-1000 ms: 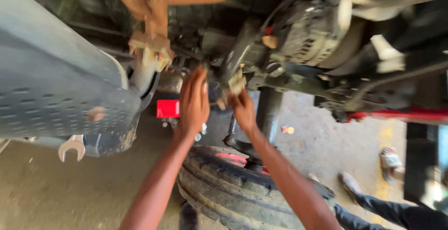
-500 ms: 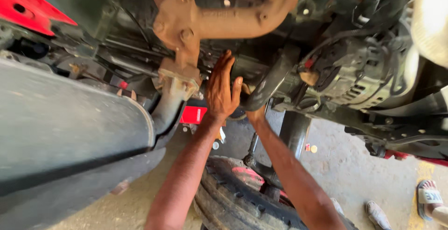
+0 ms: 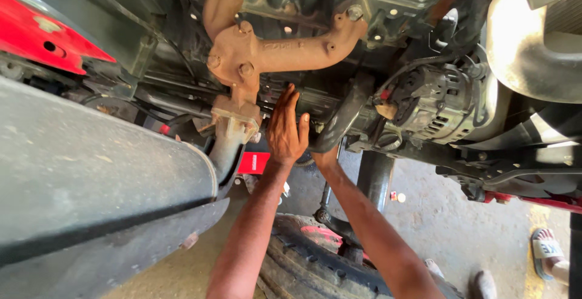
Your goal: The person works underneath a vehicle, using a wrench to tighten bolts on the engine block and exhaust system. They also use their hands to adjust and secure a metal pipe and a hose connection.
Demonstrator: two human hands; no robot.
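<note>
I am looking up at the underside of a vehicle. My left hand [image 3: 286, 132] is raised with its fingers stretched out flat against a dark engine part just right of the rusty exhaust manifold [image 3: 260, 50] and its flange [image 3: 235, 123]. It holds nothing that I can see. My right hand [image 3: 327, 155] reaches up behind a dark curved bracket [image 3: 342, 120]. Only its wrist and heel show, and the fingers are hidden. An alternator [image 3: 433, 105] sits right of both hands.
A large grey exhaust pipe or muffler [image 3: 91, 178] fills the left side. A worn tyre [image 3: 315, 268] lies below my arms. A red body panel [image 3: 42, 35] is at upper left. Another person's sandalled foot [image 3: 545, 247] stands on the concrete at lower right.
The view has shifted so the manifold and alternator look larger and sit further right. My left hand has stayed flat against the engine part, and my right hand has slipped further behind the bracket.
</note>
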